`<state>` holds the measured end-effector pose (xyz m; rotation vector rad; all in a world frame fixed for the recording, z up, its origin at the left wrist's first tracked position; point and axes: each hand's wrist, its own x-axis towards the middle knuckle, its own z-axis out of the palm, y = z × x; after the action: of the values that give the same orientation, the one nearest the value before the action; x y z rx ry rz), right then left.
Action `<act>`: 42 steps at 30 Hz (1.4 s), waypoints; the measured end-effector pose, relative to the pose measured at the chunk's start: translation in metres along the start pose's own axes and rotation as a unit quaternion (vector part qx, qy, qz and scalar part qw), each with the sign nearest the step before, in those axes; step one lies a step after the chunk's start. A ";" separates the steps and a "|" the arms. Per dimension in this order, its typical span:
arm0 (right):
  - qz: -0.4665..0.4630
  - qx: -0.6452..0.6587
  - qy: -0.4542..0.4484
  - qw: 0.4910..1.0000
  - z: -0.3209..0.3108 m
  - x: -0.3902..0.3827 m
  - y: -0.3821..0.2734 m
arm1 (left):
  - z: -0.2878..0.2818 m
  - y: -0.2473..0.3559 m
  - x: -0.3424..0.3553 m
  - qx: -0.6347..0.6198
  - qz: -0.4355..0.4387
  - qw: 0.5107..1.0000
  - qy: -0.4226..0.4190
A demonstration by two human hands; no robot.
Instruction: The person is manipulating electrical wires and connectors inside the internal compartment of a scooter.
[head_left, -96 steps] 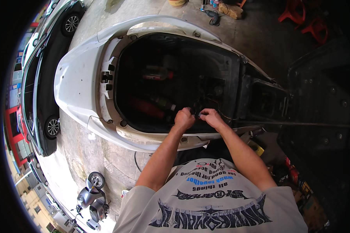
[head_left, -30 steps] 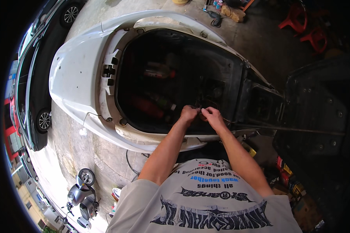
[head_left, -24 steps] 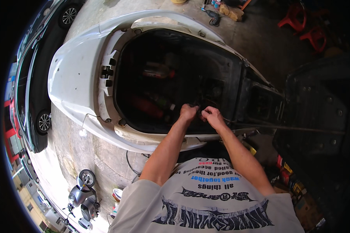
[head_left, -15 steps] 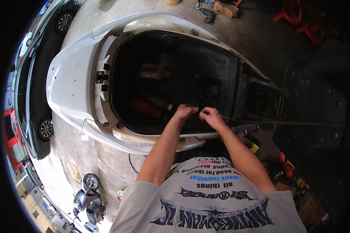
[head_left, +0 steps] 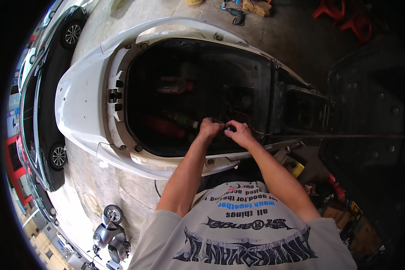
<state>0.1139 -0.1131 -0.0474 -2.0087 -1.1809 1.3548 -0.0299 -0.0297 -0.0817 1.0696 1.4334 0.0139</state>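
Observation:
My left hand (head_left: 211, 127) and my right hand (head_left: 239, 133) meet over the near side of a scooter's open black under-seat compartment (head_left: 202, 58). Both are closed, fingertips pinched almost together. A small dark piece (head_left: 230, 129) shows at my right fingertips; its kind is too small to tell, and what my left fingers grip is hidden. Thin wires (head_left: 259, 132) run beside my right hand. In the dark compartment lie a bottle with a red cap (head_left: 175, 86) and, left of my left hand, another bottle with a pale cap (head_left: 184, 120).
White body panels (head_left: 83, 96) surround the compartment. On the right rises a large dark panel (head_left: 369, 112). A drill (head_left: 236, 17) lies on the floor at the far side, red plastic stools (head_left: 342, 18) beyond. A parked car (head_left: 54, 99) and a grey scooter (head_left: 108, 236) stand at left.
Both hands have shifted slightly left, and their fingertips are closer together. My right hand has turned a little, and a small dark piece now shows at its fingertips.

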 end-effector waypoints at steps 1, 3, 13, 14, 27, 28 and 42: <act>-0.014 -0.064 0.002 0.998 0.001 -0.001 0.001 | -0.001 0.001 -0.001 -0.017 0.011 1.000 -0.009; -0.020 -0.037 -0.018 0.999 0.004 0.003 0.004 | -0.003 0.001 -0.002 -0.010 0.006 1.000 -0.002; 0.106 0.218 -0.054 0.969 0.012 0.014 0.024 | -0.003 -0.007 0.000 -0.169 -0.017 0.983 -0.077; 0.088 0.205 -0.050 0.974 0.013 0.014 0.022 | -0.002 -0.006 -0.001 -0.172 -0.010 0.982 -0.075; -0.112 -0.038 0.129 0.985 0.011 -0.015 -0.019 | 0.013 0.016 -0.018 -0.186 -0.038 0.982 -0.005; -0.120 -0.034 0.140 0.982 0.012 -0.015 -0.019 | 0.013 0.013 -0.017 -0.191 -0.012 0.981 0.001; 0.313 0.460 0.076 0.828 0.016 0.023 -0.006 | 0.013 0.002 -0.015 -0.331 -0.083 0.934 -0.105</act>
<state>0.1003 -0.0924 -0.0618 -1.7001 0.2935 1.5603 -0.0217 -0.0444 -0.0715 0.3791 1.1871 0.2402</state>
